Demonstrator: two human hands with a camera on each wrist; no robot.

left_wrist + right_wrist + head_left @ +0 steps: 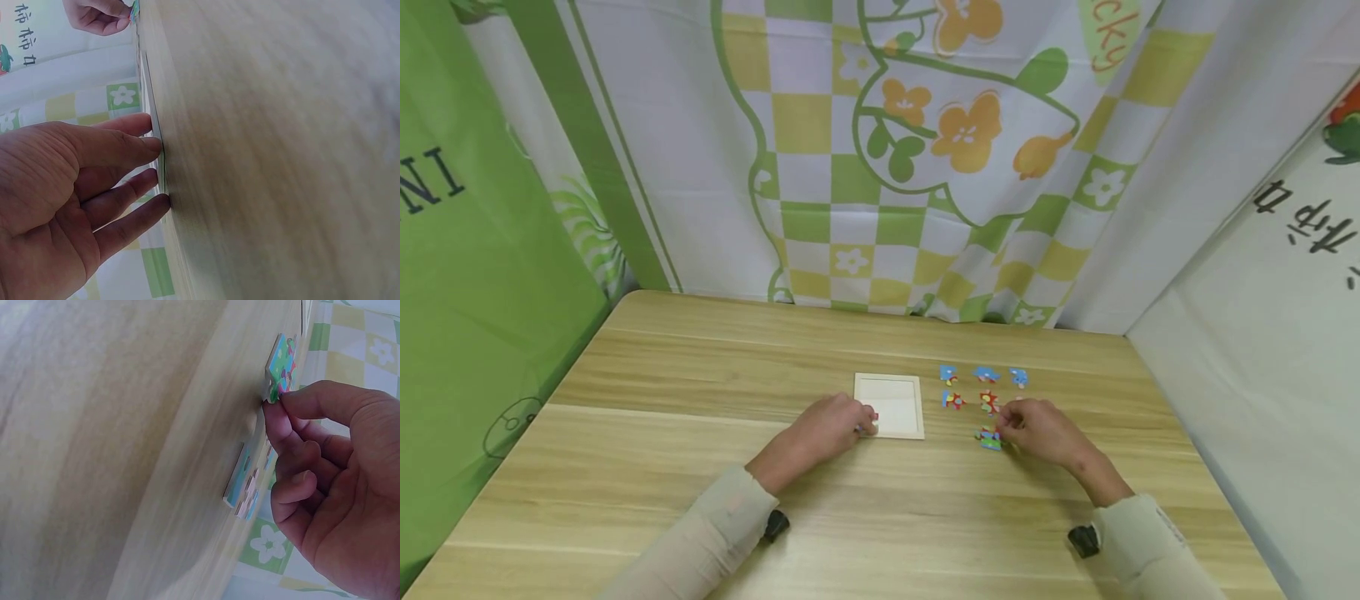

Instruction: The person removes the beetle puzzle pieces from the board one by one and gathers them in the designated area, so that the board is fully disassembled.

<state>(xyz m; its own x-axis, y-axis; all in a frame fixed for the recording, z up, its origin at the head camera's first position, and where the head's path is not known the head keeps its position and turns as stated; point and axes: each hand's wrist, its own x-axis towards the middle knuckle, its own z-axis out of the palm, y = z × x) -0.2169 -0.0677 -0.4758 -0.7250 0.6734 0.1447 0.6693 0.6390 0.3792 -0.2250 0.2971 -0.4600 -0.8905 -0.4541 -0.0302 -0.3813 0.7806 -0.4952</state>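
Note:
A square wooden puzzle tray point(917, 417) with a white inside lies on the table, with my left hand point(831, 429) over its near left corner. Bits of a red and blue jigsaw piece point(876, 416) show by the left fingertips, mostly covered by them. In the left wrist view, the left fingers point(134, 212) reach nearly straight to the tray's edge. To the right, my right hand point(1037, 429) pinches a green jigsaw piece point(277, 372) by its edge between thumb and forefinger. The other right fingers are curled in.
Several loose jigsaw pieces point(987, 375) lie in rows right of the tray. Another blue-edged piece point(236, 478) lies below the right fingers in the right wrist view. A patterned curtain point(887, 250) hangs along the table's back edge point(775, 312).

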